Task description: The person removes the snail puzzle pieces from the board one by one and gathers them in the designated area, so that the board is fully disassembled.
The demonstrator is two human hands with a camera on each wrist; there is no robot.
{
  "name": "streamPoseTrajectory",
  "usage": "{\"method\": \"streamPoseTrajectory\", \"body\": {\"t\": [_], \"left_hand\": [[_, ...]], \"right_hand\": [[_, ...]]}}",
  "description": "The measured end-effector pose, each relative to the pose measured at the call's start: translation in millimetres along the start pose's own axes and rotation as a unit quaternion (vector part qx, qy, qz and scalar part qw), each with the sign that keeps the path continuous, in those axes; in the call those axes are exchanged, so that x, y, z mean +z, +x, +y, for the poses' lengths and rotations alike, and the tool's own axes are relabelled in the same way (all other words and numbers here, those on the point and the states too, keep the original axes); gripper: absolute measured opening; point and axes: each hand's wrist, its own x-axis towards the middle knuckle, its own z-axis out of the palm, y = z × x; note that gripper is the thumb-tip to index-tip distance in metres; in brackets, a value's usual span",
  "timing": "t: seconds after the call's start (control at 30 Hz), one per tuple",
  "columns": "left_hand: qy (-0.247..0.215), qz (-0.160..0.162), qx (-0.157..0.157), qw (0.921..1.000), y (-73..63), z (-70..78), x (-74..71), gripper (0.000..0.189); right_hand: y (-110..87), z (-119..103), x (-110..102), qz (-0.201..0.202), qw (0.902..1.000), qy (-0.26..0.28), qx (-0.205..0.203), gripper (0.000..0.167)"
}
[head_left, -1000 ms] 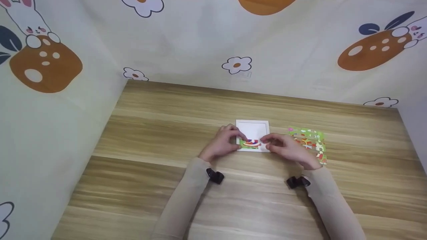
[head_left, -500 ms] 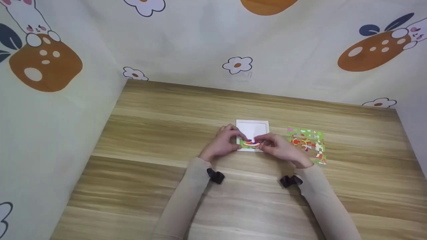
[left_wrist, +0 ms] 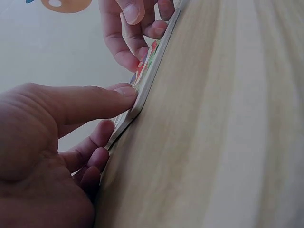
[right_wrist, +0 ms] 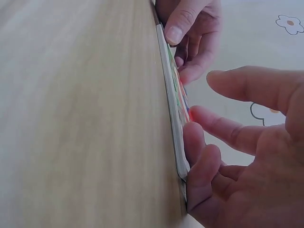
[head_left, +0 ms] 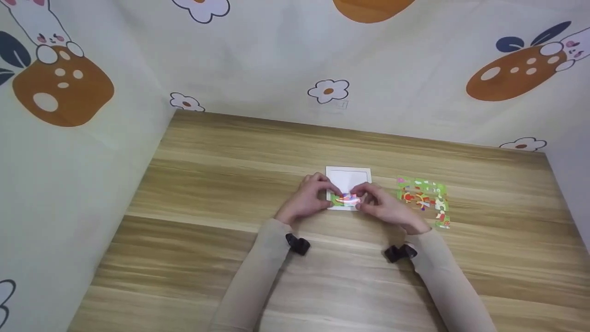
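Observation:
A white square puzzle tray (head_left: 349,177) lies flat on the wooden table, with colourful jigsaw pieces (head_left: 346,199) along its near side. My left hand (head_left: 309,196) rests at the tray's left side, its thumb on the near left corner and its index finger reaching over the pieces. In the left wrist view that thumb (left_wrist: 107,99) lies straight on top of the tray. From the right, my right hand (head_left: 383,205) touches the pieces with its index fingertip. Its thumb (right_wrist: 247,85) stands apart from the tray in the right wrist view, while other fingers meet the edge.
Right of the tray lies a flat group of more jigsaw pieces (head_left: 425,198), mostly green with red, with gaps among them. The wooden table (head_left: 221,184) meets patterned cloth walls (head_left: 258,69) at the back and sides. Each wrist wears a black camera.
My right hand has moved left over the tray to the pieces, uncovering more of the loose group at right. My left hand has stayed in place.

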Motion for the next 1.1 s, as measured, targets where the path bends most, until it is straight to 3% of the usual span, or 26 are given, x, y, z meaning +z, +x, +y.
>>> {"method": "streamPoseTrajectory", "body": {"t": [0.37, 0.7, 1.1], "left_hand": [[-0.004, 0.004, 0.014, 0.9999, -0.5, 1.3, 0.4, 0.028], [-0.004, 0.01, 0.014, 0.9998, -0.5, 0.3, 1.4, 0.028], [-0.01, 0.008, 0.001, 0.9999, 0.3, -0.4, 1.7, 0.029]], "right_hand": [[0.3, -1.9, 1.9, 0.039, 0.9985, 0.034, 0.018, 0.028], [3.4, -3.5, 4.3, 0.058, 0.9982, 0.012, -0.006, 0.025], [3.4, -7.5, 6.0, 0.063, 0.9966, 0.052, -0.012, 0.024]]}}
